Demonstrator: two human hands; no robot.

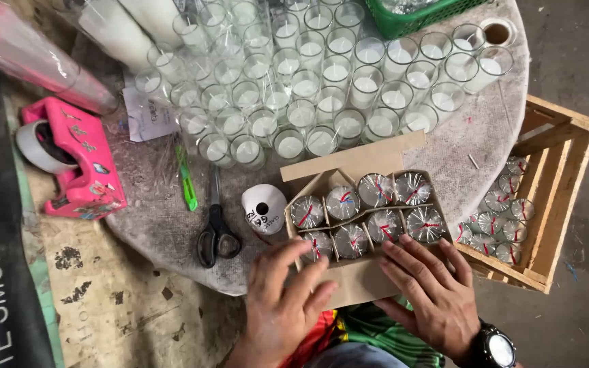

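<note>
Round table [172, 232]: cardboard box [363, 279] holds eight foil-wrapped candles [384, 225].

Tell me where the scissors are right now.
In the head view, the black-handled scissors lie on the round table, left of the open cardboard box, between a green cutter and a white tape roll.

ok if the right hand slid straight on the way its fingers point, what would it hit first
The right hand points up and left over the cardboard box. Its fingertips would probably first meet the foil-wrapped candle cups in the near row, already almost touching, though depth is unclear.
</note>
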